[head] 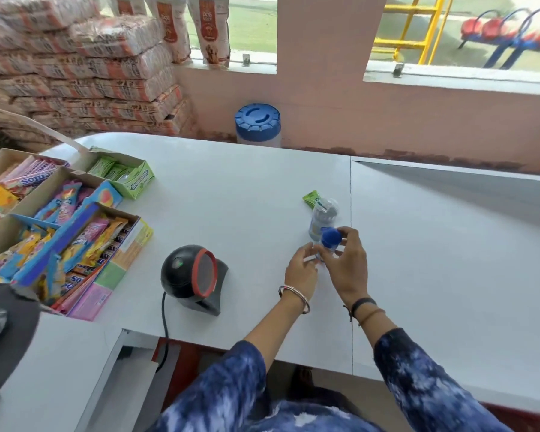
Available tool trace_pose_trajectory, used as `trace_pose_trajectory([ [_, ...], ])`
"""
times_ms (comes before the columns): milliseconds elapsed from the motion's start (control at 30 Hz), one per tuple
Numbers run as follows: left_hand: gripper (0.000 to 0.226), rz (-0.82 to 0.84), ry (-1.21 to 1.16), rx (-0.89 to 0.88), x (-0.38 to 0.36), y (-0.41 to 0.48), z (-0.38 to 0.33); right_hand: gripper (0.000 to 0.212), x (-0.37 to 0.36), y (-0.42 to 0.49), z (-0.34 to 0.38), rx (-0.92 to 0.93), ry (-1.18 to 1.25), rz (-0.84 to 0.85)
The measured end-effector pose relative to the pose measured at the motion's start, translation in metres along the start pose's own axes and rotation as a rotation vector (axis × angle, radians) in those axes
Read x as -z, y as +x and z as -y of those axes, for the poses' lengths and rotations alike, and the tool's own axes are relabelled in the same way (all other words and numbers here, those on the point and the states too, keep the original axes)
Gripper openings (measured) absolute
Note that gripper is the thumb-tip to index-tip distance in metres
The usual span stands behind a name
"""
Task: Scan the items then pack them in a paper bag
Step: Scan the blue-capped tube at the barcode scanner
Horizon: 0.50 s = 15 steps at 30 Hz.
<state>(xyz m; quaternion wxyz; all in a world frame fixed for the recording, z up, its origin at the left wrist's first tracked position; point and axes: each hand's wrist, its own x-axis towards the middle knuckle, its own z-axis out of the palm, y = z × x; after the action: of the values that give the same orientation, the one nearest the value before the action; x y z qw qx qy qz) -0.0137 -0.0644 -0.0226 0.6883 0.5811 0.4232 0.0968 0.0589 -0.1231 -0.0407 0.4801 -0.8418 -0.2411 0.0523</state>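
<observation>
A small clear bottle with a blue cap (330, 239) stands on the white counter (247, 198), a little right of the middle. My right hand (345, 266) grips it around the neck just below the cap. My left hand (301, 269) touches its lower part from the left, fingers curled. Just behind it a second clear bottle (322, 215) lies on its side, and a small green packet (311, 198) lies beyond that. The black scanner with a red ring (197, 275) sits to the left of my hands. No paper bag is in view.
Open cardboard boxes of sweets (60, 219) and a green gum box (128, 174) fill the counter's left side. A blue-lidded jar (258, 123) stands behind the counter's far edge. Stacked sacks (81, 67) rise at the back left. The scanner's cable (165, 325) runs down over the front edge.
</observation>
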Motion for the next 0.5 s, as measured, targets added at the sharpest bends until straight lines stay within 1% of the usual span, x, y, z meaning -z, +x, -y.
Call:
trace_pose_trajectory([
  [167, 0.034, -0.141, 0.158, -0.064, -0.002, -0.001, 0.004, 0.045, -0.002, -0.001, -0.012, -0.027, -0.007, 0.080],
  [300, 0.030, -0.213, 0.228, -0.185, 0.017, -0.030, 0.021, 0.055, 0.004, -0.036, -0.019, -0.075, -0.098, 0.031],
  [400, 0.027, -0.274, 0.269, -0.270, 0.040, -0.056, 0.037, 0.046, 0.005, -0.073, -0.011, 0.033, -0.172, 0.014],
  [500, 0.025, -0.313, 0.281, -0.326, 0.068, -0.094, 0.055, 0.037, -0.004, -0.116, 0.010, 0.149, -0.154, 0.068],
])
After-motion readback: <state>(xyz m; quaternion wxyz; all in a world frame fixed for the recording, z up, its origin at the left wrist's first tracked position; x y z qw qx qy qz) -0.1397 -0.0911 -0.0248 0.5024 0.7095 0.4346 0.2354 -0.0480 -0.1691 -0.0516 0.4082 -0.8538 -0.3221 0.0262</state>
